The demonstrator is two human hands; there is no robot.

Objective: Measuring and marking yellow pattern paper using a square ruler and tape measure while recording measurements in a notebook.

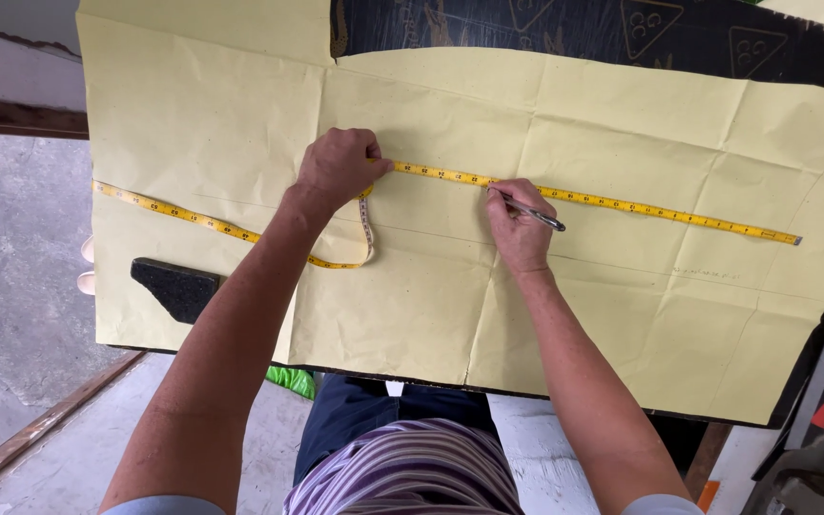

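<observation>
A large creased sheet of pale yellow paper covers the table. A yellow measuring tape lies stretched across it toward the right, its end near the paper's right edge. My left hand pinches the tape down at the middle of the sheet; the slack loops below and trails off to the left. My right hand rests on the paper just below the tape and holds a pen, its tip touching the paper beside the tape.
A black block sits on the paper's lower left as a weight. Dark patterned material shows at the table's far edge. A grey concrete floor lies to the left, and dark equipment stands at the right edge.
</observation>
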